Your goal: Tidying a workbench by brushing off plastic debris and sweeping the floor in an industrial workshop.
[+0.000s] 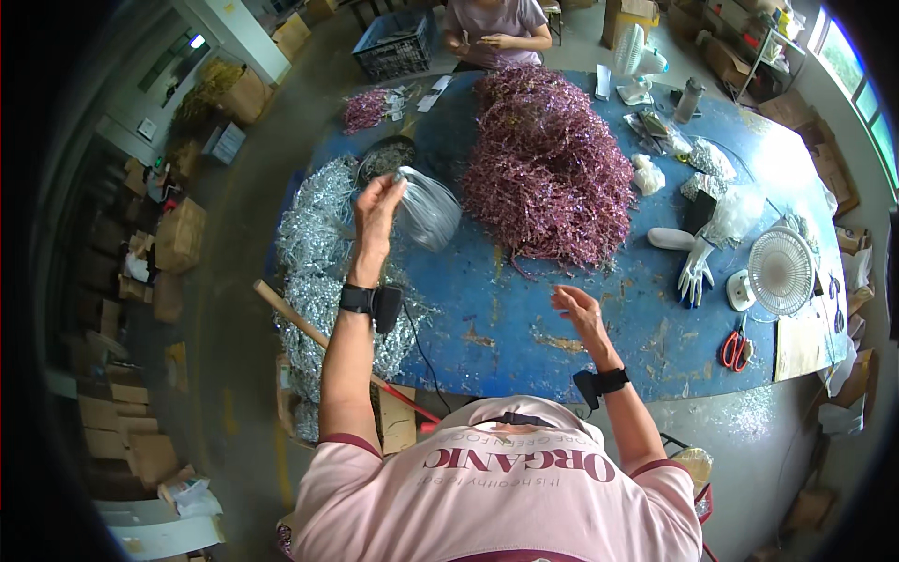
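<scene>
My left hand [377,214] is raised over the left part of the blue table [524,328]. Its fingertips are pinched on the edge of a grey-silver bundle of fine strands [429,208]. A black band sits on that wrist. My right hand [581,311] hovers lower, over bare table near the front edge, with fingers apart and nothing visible in them. A large heap of purple glittery sprigs [548,169] lies in the table's middle, just right of the silver bundle.
Silver tinsel [318,272] piles over the table's left edge beside a wooden stick [295,314]. At the right lie white gloves [695,267], a small white fan [780,272] and red scissors [735,348]. Another person [496,26] works at the far side by a blue crate [393,42].
</scene>
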The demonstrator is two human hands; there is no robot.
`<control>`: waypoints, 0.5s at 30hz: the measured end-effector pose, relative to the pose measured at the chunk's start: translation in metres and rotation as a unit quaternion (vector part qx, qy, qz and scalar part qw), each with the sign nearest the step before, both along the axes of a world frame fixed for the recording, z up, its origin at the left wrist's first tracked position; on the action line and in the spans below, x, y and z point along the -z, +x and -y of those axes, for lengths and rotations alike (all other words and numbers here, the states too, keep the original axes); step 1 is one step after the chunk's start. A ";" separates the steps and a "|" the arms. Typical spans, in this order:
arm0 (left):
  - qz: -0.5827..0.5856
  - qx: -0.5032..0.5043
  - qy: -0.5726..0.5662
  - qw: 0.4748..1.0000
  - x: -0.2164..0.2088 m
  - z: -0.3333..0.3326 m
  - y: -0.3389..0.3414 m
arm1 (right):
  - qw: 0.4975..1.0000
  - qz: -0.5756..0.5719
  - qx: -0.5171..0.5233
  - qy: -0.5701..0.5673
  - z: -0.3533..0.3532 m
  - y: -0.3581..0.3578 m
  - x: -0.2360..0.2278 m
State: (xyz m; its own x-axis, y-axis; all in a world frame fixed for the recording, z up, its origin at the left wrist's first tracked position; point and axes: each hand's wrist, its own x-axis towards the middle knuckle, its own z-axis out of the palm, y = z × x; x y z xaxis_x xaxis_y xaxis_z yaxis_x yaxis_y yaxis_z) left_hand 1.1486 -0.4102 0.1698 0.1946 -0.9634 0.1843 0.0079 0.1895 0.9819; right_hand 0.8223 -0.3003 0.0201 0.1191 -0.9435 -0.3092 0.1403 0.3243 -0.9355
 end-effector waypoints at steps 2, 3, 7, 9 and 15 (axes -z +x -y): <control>0.027 0.028 -0.004 0.999 0.009 -0.006 -0.013 | 0.992 -0.074 -0.017 -0.098 0.015 0.022 -0.012; 0.054 0.033 0.002 0.998 0.006 -0.016 -0.024 | 0.985 -0.053 -0.013 -0.163 0.023 0.037 -0.025; 0.062 0.091 0.042 0.993 0.014 -0.047 -0.057 | 0.907 -0.161 -0.010 -0.389 0.049 0.090 -0.083; 0.058 0.106 0.051 0.991 0.026 -0.053 -0.065 | 0.888 -0.201 -0.018 -0.414 0.056 0.104 -0.092; -0.025 0.139 0.132 0.981 0.049 -0.065 -0.071 | 0.907 -0.161 -0.074 -0.383 0.052 0.117 -0.074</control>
State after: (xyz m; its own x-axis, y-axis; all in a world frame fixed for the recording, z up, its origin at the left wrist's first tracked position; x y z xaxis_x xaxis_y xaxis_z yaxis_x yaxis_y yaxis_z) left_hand 1.0772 -0.3454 0.1204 -0.0806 -0.9934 -0.0815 0.0737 -0.0875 0.9934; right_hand 0.9395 -0.3519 0.0945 0.2821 -0.8772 0.3884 -0.1717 -0.4445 -0.8792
